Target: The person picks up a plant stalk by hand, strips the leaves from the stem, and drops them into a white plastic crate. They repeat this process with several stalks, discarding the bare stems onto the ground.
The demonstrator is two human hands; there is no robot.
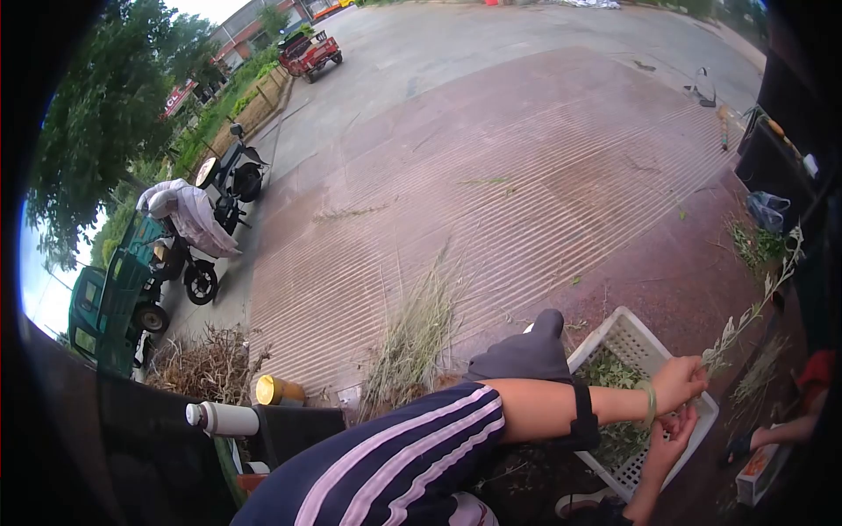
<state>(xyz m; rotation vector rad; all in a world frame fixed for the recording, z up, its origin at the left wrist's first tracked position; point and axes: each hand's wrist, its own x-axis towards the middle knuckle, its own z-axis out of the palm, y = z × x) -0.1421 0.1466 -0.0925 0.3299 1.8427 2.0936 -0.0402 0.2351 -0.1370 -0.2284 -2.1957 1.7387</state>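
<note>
My left hand (680, 383), with a pale green bangle on its wrist, reaches across a white plastic crate (602, 331). Its fingers are closed on a leafy stem (744, 321), which slants up and away to the right. Just below it, my right hand (670, 438) has curled fingers over the crate's near right side. Whatever those fingers hold, if anything, is hidden. Loose green leaves (611, 372) lie in the crate beneath my left forearm.
A heap of cut stalks (412, 337) lies on the ribbed paving, with dry brown stalks (203, 364) farther left. A white flask (226, 419) stands near a yellow-lidded jar (278, 390). Another person's foot (745, 444) is at right. Parked vehicles include a green three-wheeler (114, 302).
</note>
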